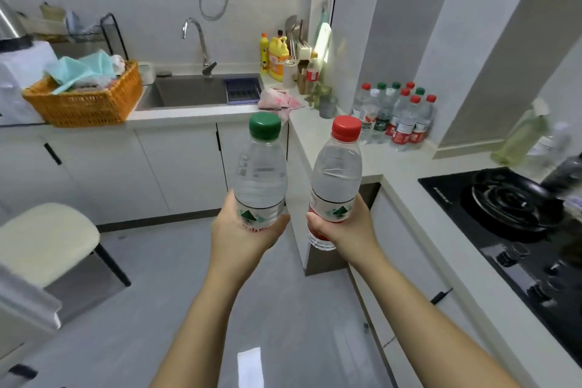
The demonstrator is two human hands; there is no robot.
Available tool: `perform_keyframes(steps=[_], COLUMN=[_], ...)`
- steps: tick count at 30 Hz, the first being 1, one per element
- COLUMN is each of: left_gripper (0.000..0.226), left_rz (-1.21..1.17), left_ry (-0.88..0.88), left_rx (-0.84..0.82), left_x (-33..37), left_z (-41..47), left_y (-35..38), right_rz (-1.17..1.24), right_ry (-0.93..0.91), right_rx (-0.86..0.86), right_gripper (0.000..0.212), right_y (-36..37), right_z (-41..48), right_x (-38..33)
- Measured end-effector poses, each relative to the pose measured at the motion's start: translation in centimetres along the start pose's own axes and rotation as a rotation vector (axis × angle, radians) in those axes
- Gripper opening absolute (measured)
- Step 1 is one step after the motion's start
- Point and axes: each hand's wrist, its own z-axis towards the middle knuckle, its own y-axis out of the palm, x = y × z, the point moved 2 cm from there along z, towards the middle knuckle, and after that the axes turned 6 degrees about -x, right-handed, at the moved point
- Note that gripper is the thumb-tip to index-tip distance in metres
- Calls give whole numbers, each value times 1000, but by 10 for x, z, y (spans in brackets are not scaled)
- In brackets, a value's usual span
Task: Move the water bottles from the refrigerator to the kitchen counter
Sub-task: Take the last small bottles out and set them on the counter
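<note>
Left hand (244, 230) grips the green-capped bottle (261, 173) low at its label; right hand (341, 225) grips the red-capped bottle (337, 179) likewise, both upright above the floor, short of the counter (318, 132). Full, so probably weighty; thin walls likely flex, and low label grip suits. Bottle cluster (396, 113) already stands there.

Single head-worn wide-angle view, looking forward and down along both forearms; left hand (245, 233) and right hand (346, 227) close at centre frame, sink (189, 90) and counter (316, 128) beyond, stove (491, 198) at right edge, floor (176, 261) below
</note>
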Motion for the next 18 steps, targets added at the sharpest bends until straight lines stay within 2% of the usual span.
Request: perform_keyframes(steps=[6, 10, 12, 15, 18], left_gripper=[41, 43, 44, 46, 47], left_rz=[24, 43, 45, 32, 5], left_ry=[30, 48, 57, 64, 85], left_rx=[-50, -69, -78, -81, -76], left_x=[-12, -15, -16, -18, -18], left_z=[58, 86, 100, 122, 146], left_y=[30, 55, 71, 99, 133], right_rz=[31, 24, 11, 7, 28], right_ry=[53, 55, 53, 44, 45], right_rx=[88, 128, 147, 163, 172], right_gripper=[51, 35, 34, 38, 50], right_y=[-20, -39, -49, -67, -92], right_z=[43, 74, 90, 116, 145], right_x=[24, 42, 53, 71, 93])
